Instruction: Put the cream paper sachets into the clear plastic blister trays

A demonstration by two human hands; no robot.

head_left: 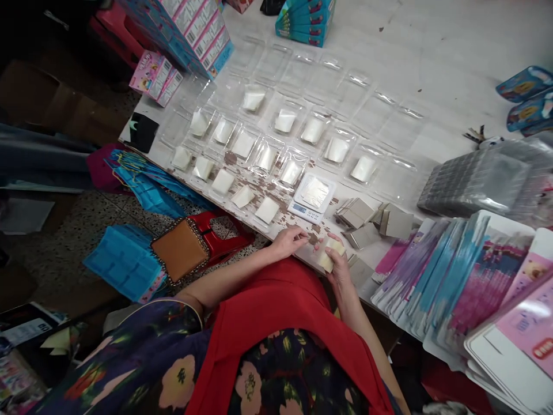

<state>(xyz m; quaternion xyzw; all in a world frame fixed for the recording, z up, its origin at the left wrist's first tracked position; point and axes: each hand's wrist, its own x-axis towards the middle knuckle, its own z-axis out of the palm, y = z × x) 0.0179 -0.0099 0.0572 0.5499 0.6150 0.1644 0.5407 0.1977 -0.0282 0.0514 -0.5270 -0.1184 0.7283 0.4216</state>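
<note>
My right hand [339, 266] is at the table's front edge, its fingers wrapped round a cream-coloured flat piece [327, 257]. To its left, my left hand [290, 241] hovers by the edge with thumb and fingertips pressed together; whatever they may pinch is too small to make out. Just beyond the hands sits a small white digital scale [311, 199] with a clear tray and a white wrapped packet [315, 192] on it. Rows of clear plastic trays [264, 157] spread beyond, several of them holding off-white pieces. Bundles of grey-beige cards [355, 213] lie right of the scale.
Printed cardboard sleeves [453, 276] stand packed along the right, before a stack of clear plastic trays [473, 178]. Printed boxes [194, 34] are piled at the far left. A red stool [218, 230] and a blue bag [123, 259] are below the table's left edge.
</note>
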